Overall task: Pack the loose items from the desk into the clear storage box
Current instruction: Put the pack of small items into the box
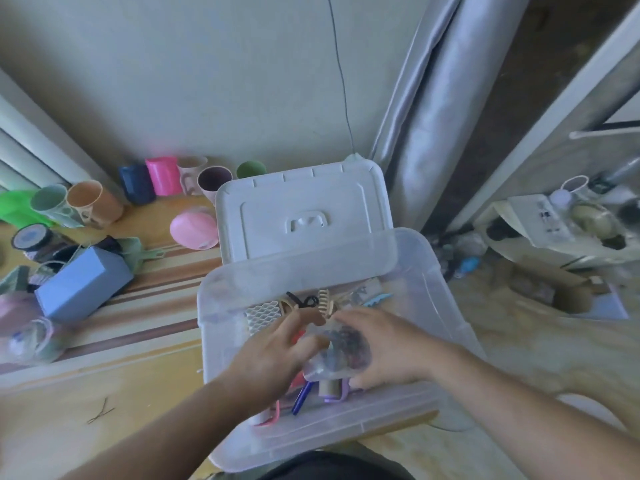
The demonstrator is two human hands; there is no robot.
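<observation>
The clear storage box (446, 299) sits at the desk's near right edge, with its white lid (301, 209) lying across its far side. Inside lie hair claws (325, 304), a white mesh piece (263, 315), a blue pen (301, 398) and pink and purple items. Both hands are over the box. My right hand (388, 348) holds a small clear bag (343, 351) of dark bits from the right. My left hand (273, 355) pinches the same bag from the left, its fingers partly spread.
Several cups (93, 202) in pink, navy, peach and green stand along the desk's back. A blue carton (79, 289), a pink round case (194, 228), a tape roll (31, 237) and clear bags lie at left. A hairpin (100, 412) lies near the front. A cluttered floor is at right.
</observation>
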